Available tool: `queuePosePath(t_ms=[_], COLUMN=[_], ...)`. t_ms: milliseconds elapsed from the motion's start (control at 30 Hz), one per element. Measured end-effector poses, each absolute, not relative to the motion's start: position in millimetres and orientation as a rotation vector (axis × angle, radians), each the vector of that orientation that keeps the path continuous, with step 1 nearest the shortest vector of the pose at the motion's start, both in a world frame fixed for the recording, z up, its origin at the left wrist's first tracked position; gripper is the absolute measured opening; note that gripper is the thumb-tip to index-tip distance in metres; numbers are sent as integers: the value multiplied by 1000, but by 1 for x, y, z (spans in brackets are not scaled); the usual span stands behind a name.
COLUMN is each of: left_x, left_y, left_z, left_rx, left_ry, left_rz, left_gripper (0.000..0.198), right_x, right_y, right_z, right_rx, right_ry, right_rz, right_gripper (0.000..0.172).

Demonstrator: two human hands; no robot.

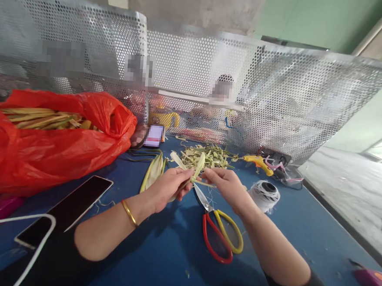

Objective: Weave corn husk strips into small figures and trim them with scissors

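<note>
Between my two hands is a pale green leaf-strip piece (pixel 200 163), knotted or folded at its middle, with its ends sticking up. My left hand (pixel 175 181), a gold bangle on its wrist, pinches the piece from the left. From the right, the fingertips of my right hand (pixel 224 182) are closed on a thin strip of the same piece. Scissors (pixel 216 225) with one red and one yellow handle lie on the blue table (pixel 157 254) just under my hands, blades pointing up toward the piece. A long folded leaf (pixel 154 173) lies beyond my left wrist.
A red plastic bag (pixel 79 148) of dried strips stands at left, near a dark phone (pixel 71 208) and white cable (pixel 42 241). Cut scraps (pixel 209 155) lie ahead. White string (pixel 264 196) and a yellow glue gun (pixel 258 163) are at right. A perforated metal screen (pixel 190 60) separates people behind.
</note>
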State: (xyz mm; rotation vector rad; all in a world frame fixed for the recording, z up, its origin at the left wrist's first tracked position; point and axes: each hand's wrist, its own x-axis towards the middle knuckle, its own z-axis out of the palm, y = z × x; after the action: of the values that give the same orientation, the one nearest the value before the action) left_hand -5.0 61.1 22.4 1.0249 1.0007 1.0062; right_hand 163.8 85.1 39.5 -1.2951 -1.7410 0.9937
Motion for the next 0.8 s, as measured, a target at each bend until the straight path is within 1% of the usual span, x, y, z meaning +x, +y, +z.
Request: queuePosePath(t_ms=[67,133,233,300,400,500,533,567,600,667,733,800], left_x=[-3,-1,2,2,2,2,2,3,3,4,4,4], left_y=[59,57,56,56,56,55,54,54,53,52,52,52], left_z=[22,21,21,22,23,24,24,24,24,23,21,20], left_rx=[1081,1137,1177,1189,1199,1220,1251,1295,1348,1452,1523,1558], left_ry=[1031,1066,1105,1125,1137,1167,1183,1202,1219,1229,1202,1176], left_rz=[981,976,984,976,940,900,893,891,890,886,861,824], left_gripper=[40,43,44,43,40,31,27,25,24,26,28,29], right_x=[157,152,146,145,148,154,156,157,158,158,155,152], right_y=[84,83,81,82,82,78,76,75,73,72,73,74], right_z=[34,29,22,18,17,25,29,32,35,37,35,31], right_rx=[-1201,-1123,-1105,-1149,-1263,-1286,-1246,-1194,-1138,-1055,-1036,-1066], right_ry=[-1625,-1518,-1424,-1434,-1572,-1662,-1663,-1686,-1757,-1945,-2073,-2067], right_rz=[1143,1209,1187,1098,824,271,77,-55,-105,-26,209,438], right_gripper=[36,32,30,30,31,19,18,21,21,13,14,15])
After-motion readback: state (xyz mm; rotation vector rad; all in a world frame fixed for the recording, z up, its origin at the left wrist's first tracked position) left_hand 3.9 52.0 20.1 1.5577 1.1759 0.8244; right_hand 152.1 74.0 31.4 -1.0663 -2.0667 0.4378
